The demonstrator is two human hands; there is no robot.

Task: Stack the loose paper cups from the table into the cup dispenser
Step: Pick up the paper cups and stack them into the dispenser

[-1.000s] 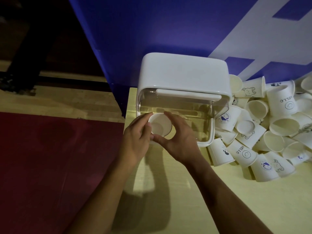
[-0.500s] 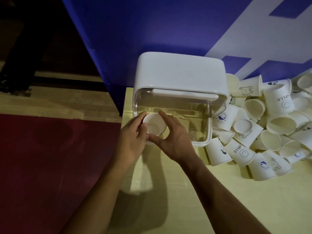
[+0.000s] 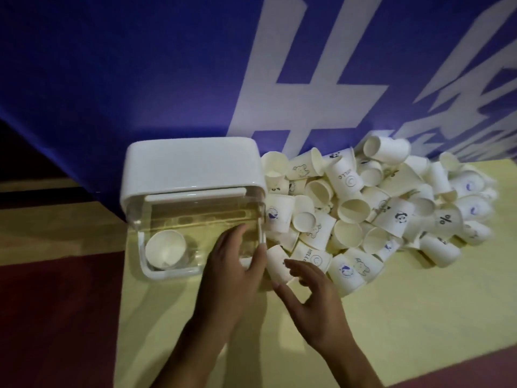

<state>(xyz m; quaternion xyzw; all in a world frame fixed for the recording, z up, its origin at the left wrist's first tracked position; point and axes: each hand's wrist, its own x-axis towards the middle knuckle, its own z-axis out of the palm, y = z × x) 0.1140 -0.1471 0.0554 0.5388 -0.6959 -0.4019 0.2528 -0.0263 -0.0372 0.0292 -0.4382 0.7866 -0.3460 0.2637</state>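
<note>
The cup dispenser (image 3: 193,169), a white box with a clear open front, stands at the table's left end. One paper cup (image 3: 165,249) sits upright in its left corner, touched by neither hand. A big pile of loose paper cups (image 3: 372,211) lies just right of the dispenser. My left hand (image 3: 233,264) is spread with straight fingers over the dispenser's front right corner. My right hand (image 3: 310,292) hovers open beside it, fingers around a small cup (image 3: 277,264) lying at the pile's near left edge; whether it touches the cup is unclear.
The pale yellow table (image 3: 419,317) ends just left of the dispenser, where a red floor (image 3: 56,317) lies below. A blue banner with white lettering (image 3: 279,79) rises right behind the dispenser and the pile.
Both hands let go of the cup, which now stays in the dispenser's left corner. They moved right to the near edge of the pile. The view swung right.
</note>
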